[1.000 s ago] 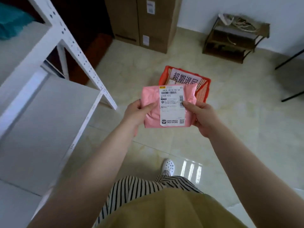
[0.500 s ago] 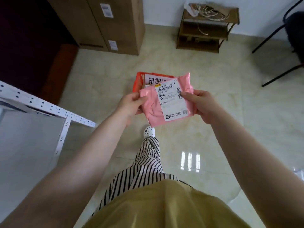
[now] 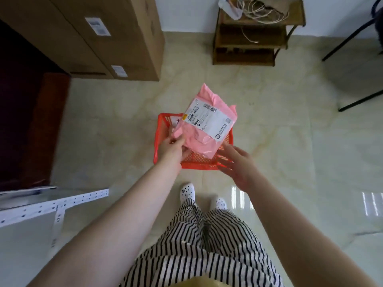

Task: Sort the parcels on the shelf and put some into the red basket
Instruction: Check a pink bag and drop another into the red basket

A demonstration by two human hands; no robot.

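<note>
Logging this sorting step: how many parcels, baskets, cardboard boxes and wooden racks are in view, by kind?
Pink parcel: 1, held in the left hand
Red basket: 1
Cardboard boxes: 2
Wooden rack: 1
Total: 5

Left hand (image 3: 173, 149) pinches the pink parcel (image 3: 209, 123) by its lower-left corner, label up, tilted over the red basket (image 3: 199, 162) on the floor. Right hand (image 3: 238, 164) is spread open just beside the parcel's lower edge, over the basket's near right corner.
</note>
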